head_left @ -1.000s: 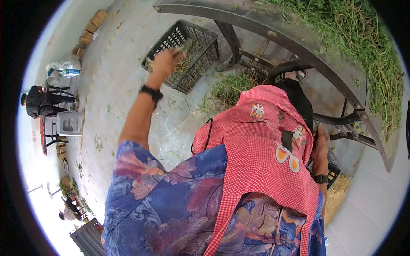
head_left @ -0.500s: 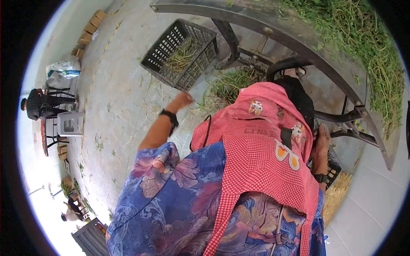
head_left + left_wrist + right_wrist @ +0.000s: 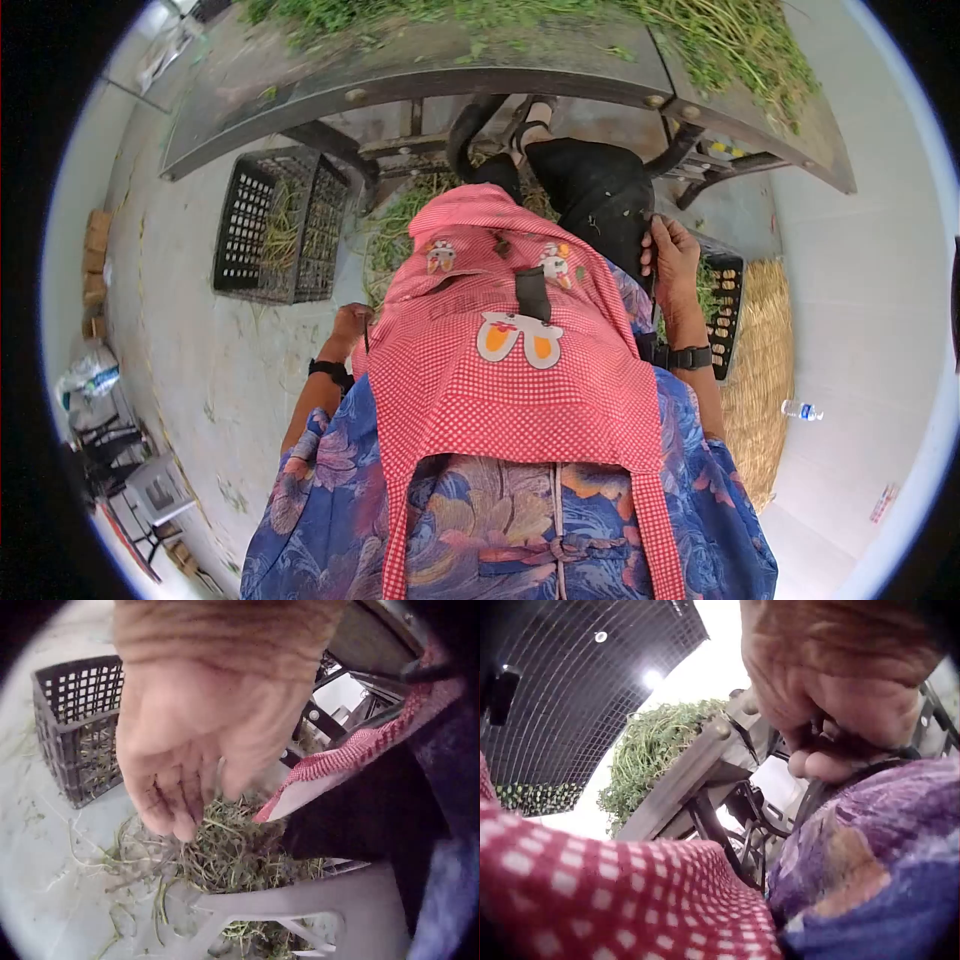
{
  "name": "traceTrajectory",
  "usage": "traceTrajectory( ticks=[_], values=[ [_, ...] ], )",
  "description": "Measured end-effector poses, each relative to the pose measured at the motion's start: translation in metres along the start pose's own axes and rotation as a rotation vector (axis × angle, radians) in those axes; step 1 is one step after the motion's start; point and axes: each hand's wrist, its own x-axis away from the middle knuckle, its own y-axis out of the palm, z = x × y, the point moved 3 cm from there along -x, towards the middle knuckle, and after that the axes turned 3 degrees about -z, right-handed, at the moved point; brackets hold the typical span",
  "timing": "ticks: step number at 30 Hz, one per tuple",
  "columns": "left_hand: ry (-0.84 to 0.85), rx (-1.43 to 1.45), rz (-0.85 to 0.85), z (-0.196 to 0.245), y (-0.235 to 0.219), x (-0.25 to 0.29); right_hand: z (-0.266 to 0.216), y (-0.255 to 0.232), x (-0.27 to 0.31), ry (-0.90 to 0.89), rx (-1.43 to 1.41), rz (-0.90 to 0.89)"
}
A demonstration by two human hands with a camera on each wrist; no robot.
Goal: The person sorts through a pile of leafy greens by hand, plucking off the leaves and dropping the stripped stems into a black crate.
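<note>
My left hand (image 3: 352, 320) hangs beside the red checked apron (image 3: 520, 380), fingers loosely down and holding nothing. In the left wrist view the left hand (image 3: 187, 750) is above a heap of green stems (image 3: 232, 855) on the floor. The black crate (image 3: 275, 240) holding a few stems stands to its left, out of contact. My right hand (image 3: 672, 255) lies on the dark trouser knee (image 3: 590, 190). Its fingers (image 3: 817, 761) curl round a dark fold of cloth there.
A metal table (image 3: 420, 80) heaped with green plants (image 3: 700, 40) spans the top. A second black crate (image 3: 725, 310) and a straw mat (image 3: 765, 370) lie at the right, with a bottle (image 3: 800, 410) beyond. A white plastic stool (image 3: 300, 907) is under me.
My left hand, which held stems over the black crate, came back empty to my side. The view has swung toward the table. My right hand stayed at the knee.
</note>
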Motion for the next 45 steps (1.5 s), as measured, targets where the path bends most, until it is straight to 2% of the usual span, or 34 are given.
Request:
traceTrajectory(
  ticks=[1,3,5,6,10,13,15,16,18,19,21,23,27,29,32,33,35,36,38,39,42,43,45],
  values=[
    [-0.003,-0.048,0.008,0.007,0.003,-0.006,-0.006,-0.001,0.003,-0.005,0.046,0.021],
    [-0.02,0.03,0.046,0.023,0.002,-0.019,-0.017,-0.004,0.006,-0.042,0.069,0.031],
    [-0.159,0.067,-0.022,0.045,0.007,-0.025,-0.036,0.001,0.011,-0.105,0.177,0.011],
    [-0.177,0.112,0.03,0.058,0.016,-0.023,-0.043,0.002,0.013,-0.11,0.177,0.025],
    [-0.139,0.12,-0.06,0.059,0.029,-0.037,-0.062,0.028,0.015,-0.112,0.344,-0.136],
    [-0.115,0.122,-0.116,0.047,0.036,-0.055,-0.053,0.048,0.013,-0.13,0.475,-0.275],
    [-0.001,0.34,-0.367,0.038,0.031,-0.073,-0.049,0.058,0.015,-0.245,0.564,-0.383],
    [0.002,0.341,-0.369,0.044,0.033,-0.076,-0.049,0.065,0.015,-0.222,0.572,-0.418],
    [-0.016,0.076,-0.072,0.062,0.035,-0.072,-0.047,0.069,0.013,-0.272,0.62,-0.47],
    [-0.017,0.074,-0.074,0.082,0.039,-0.061,-0.045,0.071,0.014,-0.318,0.668,-0.524],
    [0.048,-0.059,-0.037,0.137,0.043,-0.031,-0.052,0.071,0.02,-0.283,0.645,-0.498],
    [0.075,-0.059,-0.028,0.15,0.044,-0.027,-0.06,0.07,0.018,-0.207,0.624,-0.442],
    [0.169,-0.046,0.009,0.191,0.05,-0.023,-0.066,0.061,0.014,-0.246,0.601,-0.437],
    [0.199,0.01,0.033,0.21,0.057,-0.017,-0.072,0.062,0.014,-0.18,0.586,-0.447],
    [0.452,-0.224,-0.118,0.24,0.062,-0.017,-0.071,0.065,0.003,-0.186,0.572,-0.488],
    [0.466,-0.23,-0.111,0.247,0.062,-0.016,-0.072,0.065,-0.001,-0.188,0.568,-0.501],
    [0.561,-0.324,-0.229,0.288,0.081,0.012,-0.077,0.069,-0.01,-0.225,0.601,-0.513],
    [0.573,-0.336,-0.23,0.311,0.089,0.025,-0.078,0.072,-0.014,-0.23,0.611,-0.53],
    [0.49,-0.261,-0.364,0.354,0.106,0.053,-0.084,0.078,-0.023,-0.247,0.613,-0.543],
    [0.495,-0.275,-0.362,0.372,0.111,0.06,-0.089,0.084,-0.025,-0.323,0.659,-0.606],
    [0.686,-0.312,-0.416,0.436,0.132,0.071,-0.1,0.102,-0.042,-0.542,0.864,-0.756],
    [0.686,-0.329,-0.413,0.458,0.14,0.07,-0.102,0.106,-0.047,-0.549,0.849,-0.752],
    [0.841,-0.459,-0.369,0.507,0.16,0.066,-0.108,0.116,-0.052,-0.65,0.842,-0.835]
  ],
)
